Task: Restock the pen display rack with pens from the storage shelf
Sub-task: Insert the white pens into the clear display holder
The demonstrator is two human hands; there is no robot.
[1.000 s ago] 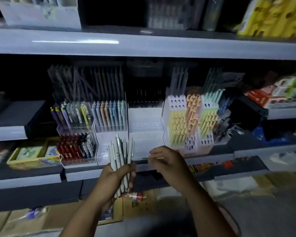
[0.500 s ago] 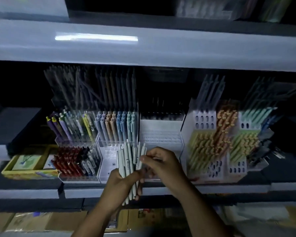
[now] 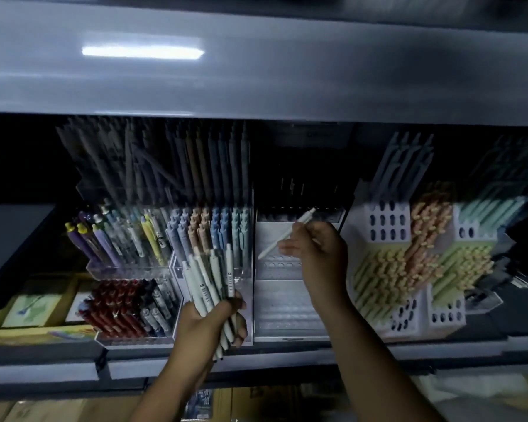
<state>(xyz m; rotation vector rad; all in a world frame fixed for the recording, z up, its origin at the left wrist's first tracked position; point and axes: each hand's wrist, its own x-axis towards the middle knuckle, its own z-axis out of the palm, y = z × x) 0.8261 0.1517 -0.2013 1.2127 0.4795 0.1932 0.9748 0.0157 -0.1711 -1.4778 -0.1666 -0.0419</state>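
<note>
The job looks like it is only just starting. The white rack (image 3: 287, 303) in the middle of the frame looks almost bare. I can see no pens in its rows of small holes (image 3: 282, 265), though its dark top row is hard to make out.

The right hand (image 3: 317, 254) is up in front of the rack, a little right of the middle. Its fingers pinch one pale pen (image 3: 287, 236). The pen is tilted, with its top end up and to the right. Its tip points down and to the left, just above a row of holes. It is not in a hole yet.

The left hand (image 3: 209, 322) is low in the middle of the frame, just left of the rack. Its fingers curl round a bunch (image 3: 209, 281) of pale pens that stick up like a fan. The bunch has many pens, so I think most of the work is left.

The left rack (image 3: 208, 229) and the right rack (image 3: 384, 278) are full of pens. All the racks stand on a grey shelf (image 3: 256, 351).

What is left, I think, is to push this pen into a hole. Then the others come out of the bunch one by one, until the rows fill up.
</note>
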